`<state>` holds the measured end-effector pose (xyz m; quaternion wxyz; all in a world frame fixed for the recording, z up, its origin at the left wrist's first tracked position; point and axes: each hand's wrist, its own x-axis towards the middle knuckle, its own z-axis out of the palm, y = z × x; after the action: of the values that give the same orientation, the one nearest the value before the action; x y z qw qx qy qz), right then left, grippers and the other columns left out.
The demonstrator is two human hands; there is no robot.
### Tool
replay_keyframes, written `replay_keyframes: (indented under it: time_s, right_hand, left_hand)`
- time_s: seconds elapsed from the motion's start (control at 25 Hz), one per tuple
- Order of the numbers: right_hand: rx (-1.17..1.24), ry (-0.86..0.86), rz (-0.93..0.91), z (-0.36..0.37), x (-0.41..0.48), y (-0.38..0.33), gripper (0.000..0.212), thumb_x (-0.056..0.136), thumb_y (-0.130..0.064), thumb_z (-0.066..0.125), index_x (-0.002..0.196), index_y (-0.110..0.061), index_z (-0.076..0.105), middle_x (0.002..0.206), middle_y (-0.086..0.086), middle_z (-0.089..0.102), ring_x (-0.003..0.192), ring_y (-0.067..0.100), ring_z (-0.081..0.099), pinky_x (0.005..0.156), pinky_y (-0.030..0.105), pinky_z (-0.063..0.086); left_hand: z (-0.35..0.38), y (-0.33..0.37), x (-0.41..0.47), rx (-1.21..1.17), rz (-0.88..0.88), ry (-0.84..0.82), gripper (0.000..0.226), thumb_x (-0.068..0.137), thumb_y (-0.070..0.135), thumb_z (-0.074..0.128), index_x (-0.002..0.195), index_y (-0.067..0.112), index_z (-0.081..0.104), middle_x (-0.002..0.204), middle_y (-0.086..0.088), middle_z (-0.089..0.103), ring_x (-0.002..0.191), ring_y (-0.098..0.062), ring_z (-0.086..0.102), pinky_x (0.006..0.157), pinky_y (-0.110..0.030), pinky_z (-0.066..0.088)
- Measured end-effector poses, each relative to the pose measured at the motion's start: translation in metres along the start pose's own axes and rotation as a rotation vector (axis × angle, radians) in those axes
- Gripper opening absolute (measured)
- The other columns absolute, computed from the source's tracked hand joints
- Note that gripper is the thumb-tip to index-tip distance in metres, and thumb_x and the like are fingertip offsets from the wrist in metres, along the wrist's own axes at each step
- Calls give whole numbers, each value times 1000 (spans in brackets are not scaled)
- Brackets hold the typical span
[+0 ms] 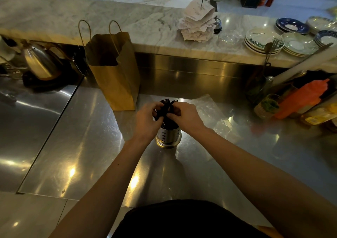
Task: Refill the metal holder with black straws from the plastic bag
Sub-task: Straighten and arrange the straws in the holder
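thin black drinking straws [166,109]: one dense bundle, upright in the holder, tops fanned slightly above both hands, lower ends down inside
perforated cylindrical steel holder [168,137]: upright on the worktop, centre of view, just in front of the person; slotted wall, flared base; looks near full, judging by how tightly the bundle fills the mouth
left hand [145,119]: grip curled round the left side of the bundle, above the rim
right hand [188,117]: grip pinching the bundle from the right, thumb and fingers closed on it
why both hands: my read, squeezing the bundle narrow so it clears the rim and seats straight; release too soon and the straws could splay or spill
clear flat plastic bag [209,110]: lying slack on the worktop just right of the holder, behind the right hand; looks emptied, can't confirm
brushed stainless steel worktop [82,137]: reflective, carries the holder and both bags
brown paper carrier bag with twisted handles [113,69]: standing open, behind and left of the holder, apart from it
stage: judgement, late; load is in, settling and levelling left
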<state>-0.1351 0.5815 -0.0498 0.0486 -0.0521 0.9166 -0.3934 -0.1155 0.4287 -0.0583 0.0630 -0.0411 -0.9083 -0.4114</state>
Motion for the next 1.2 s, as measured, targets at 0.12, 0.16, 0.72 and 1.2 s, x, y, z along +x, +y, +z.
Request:
replay_keyframes:
  time_s: [0.12,0.16,0.72,1.2]
  right_hand:
    - [19,-4,23,4,1,1,29,85,-17,70,114,-13,66,108,9,72,98,21,69,90,29,54]
    - [9,-4,25,6,1,1,29,86,-16,69,114,-13,66,108,9,72,98,22,69,91,32,54]
    - [8,192,-87,9,1,5,22,90,-7,59,111,-12,64,106,6,65,91,11,61,84,20,53]
    - [-95,246,-94,1,9,11,21,94,-17,56,113,-13,63,111,3,53,92,13,55,82,26,55]
  left_hand:
    - [2,-5,-2,11,-9,80,37,82,11,72,118,15,65,118,-7,60,107,-19,56,91,-25,47]
    - [2,-6,-2,7,-23,93,39,82,13,73,119,16,63,120,-6,58,110,-19,56,94,-30,49]
    - [4,-11,18,-100,-177,67,37,88,21,69,124,13,61,113,-5,66,86,-8,61,68,-11,47]
    - [-5,-10,31,-97,-103,7,17,89,15,68,104,11,73,99,-4,74,90,-9,66,80,-14,48]
